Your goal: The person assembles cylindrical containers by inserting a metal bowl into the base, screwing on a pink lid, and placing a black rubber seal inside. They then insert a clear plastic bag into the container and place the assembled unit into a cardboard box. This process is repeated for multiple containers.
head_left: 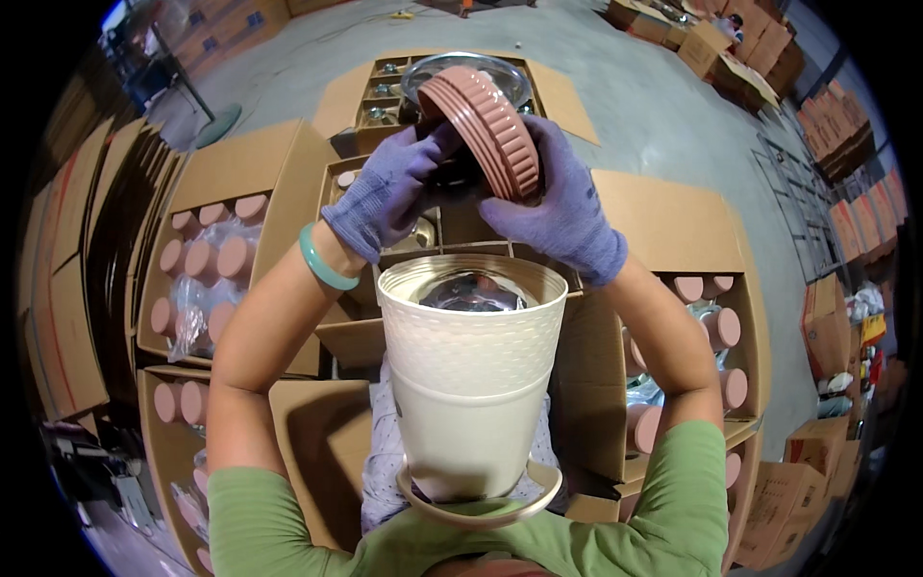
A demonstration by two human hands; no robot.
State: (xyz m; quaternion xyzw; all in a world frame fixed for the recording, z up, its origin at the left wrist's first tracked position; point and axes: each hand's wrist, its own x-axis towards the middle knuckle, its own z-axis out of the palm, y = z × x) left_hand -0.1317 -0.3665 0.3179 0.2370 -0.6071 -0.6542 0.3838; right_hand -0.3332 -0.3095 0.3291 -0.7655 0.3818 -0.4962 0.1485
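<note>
Ribbed pink lid (pixel 486 130) held up at the middle far part of the scene, tilted on edge, ridged rim toward the camera. Clamped between both gloved hands: left hand (pixel 389 192) in a purple knit glove closed on its left lower side, right hand (pixel 558 207) in a matching glove wrapped round its right side, fingers up over the rim. Something dark tucked just under the lid between the two palms, too hidden to tell what. Green bangle (pixel 322 262) round the left wrist.

Directly near of the lid, a tall cream container (pixel 471 385), upright, mouth open, upper band textured, lower part smooth, a shiny metal liner (pixel 471 290) visible inside. Cream handle (pixel 481 505) curving round its base, resting against the lap. Green sleeves (pixel 260 524) at the near edge.

Beyond the hands, an open cardboard box (pixel 562 91) with dividers, a round glass lid (pixel 505 72) lying on top, partly behind the pink lid. To the left, an open carton (pixel 231 163) packed with pink round pieces (pixel 236 255) in rows, some under clear plastic wrap. To the right, another carton (pixel 673 216) with more pink round pieces (pixel 721 327) standing in it. Flattened cardboard sheets (pixel 72 288) stacked at the far left edge. Grey concrete floor (pixel 654 106) beyond, with piles of brown boxes (pixel 760 48) at the far right.
</note>
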